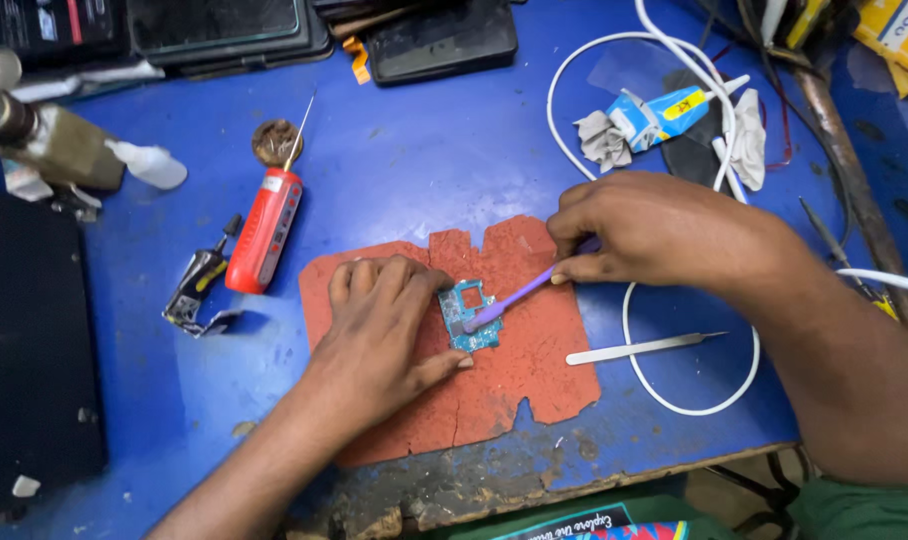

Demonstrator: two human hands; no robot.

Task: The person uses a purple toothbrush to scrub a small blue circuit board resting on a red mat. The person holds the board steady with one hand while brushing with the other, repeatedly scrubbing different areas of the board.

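At the middle of the bench (424, 170), one small teal circuit board (469, 315) lies flat on one cracked red-brown mat (514, 380). The left hand (379, 335) rests on the mat at the board's 9 o'clock side, its fingers (374, 275) spread loosely and pressing down, with the thumb tip just beside the board's lower edge; they pin the board rather than wrap around it. The right hand (654, 230) sits at 2 o'clock from the board, its fingers closed around one purple brush (514, 298), whose tip touches the board's top face.

One pair of metal tweezers (639, 348) lies on the bench at 3 o'clock from the board, just off the mat's right edge, inside a loop of one white cable (694, 405). At 10 o'clock from the mat lies one red-handled tool (266, 228) with a thin metal tip, and touching that tip is one small round brown tin (276, 142). One small metal clip (199, 290) lies beside the red handle's lower end. At 1 o'clock, well apart from the mat, one blue and white tube (654, 115) rests among two crumpled scraps of paper (602, 140). At 12 o'clock, along the far edge, one dark phone (442, 40) lies flat. At 9 o'clock, near the bench's left edge, one brass-coloured bottle (49, 140) lies tilted above one black box (29, 340).
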